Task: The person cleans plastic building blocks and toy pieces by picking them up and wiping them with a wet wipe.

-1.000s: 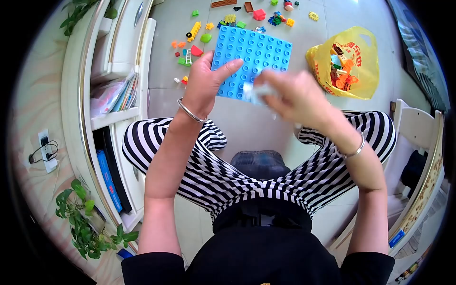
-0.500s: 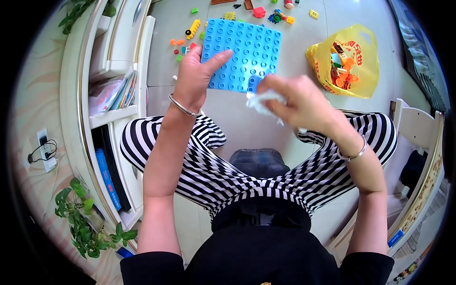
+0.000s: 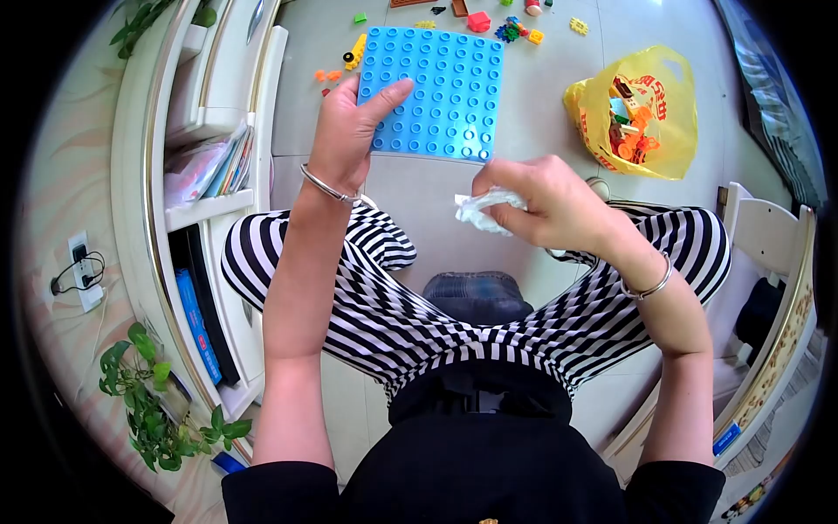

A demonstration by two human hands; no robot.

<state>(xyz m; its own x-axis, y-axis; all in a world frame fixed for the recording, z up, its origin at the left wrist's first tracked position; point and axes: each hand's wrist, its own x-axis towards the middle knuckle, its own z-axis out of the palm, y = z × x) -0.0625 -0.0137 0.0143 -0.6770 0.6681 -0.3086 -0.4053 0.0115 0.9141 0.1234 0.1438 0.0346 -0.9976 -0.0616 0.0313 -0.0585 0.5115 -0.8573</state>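
A blue studded baseplate [image 3: 436,96] is held up by its left edge in my left hand [image 3: 347,131], the thumb lying over the studs. My right hand [image 3: 550,203] is closed on a crumpled white tissue [image 3: 491,211], just below the plate's lower right corner and apart from the tissue's other side. Behind the plate, loose toy pieces lie on the floor, among them a yellow piece [image 3: 355,52], a red block [image 3: 478,22] and a yellow gear [image 3: 579,26].
A yellow plastic bag [image 3: 589,131] of toy pieces stands on the floor to the right. White shelves [image 3: 209,214] with books and folders line the left, beside a green plant [image 3: 148,410]. A white chair [image 3: 768,231] is at the right.
The baseplate and my left hand have moved left and slightly up. My right hand with the tissue has drawn down, away from the plate's studs, and is now sharp instead of blurred.
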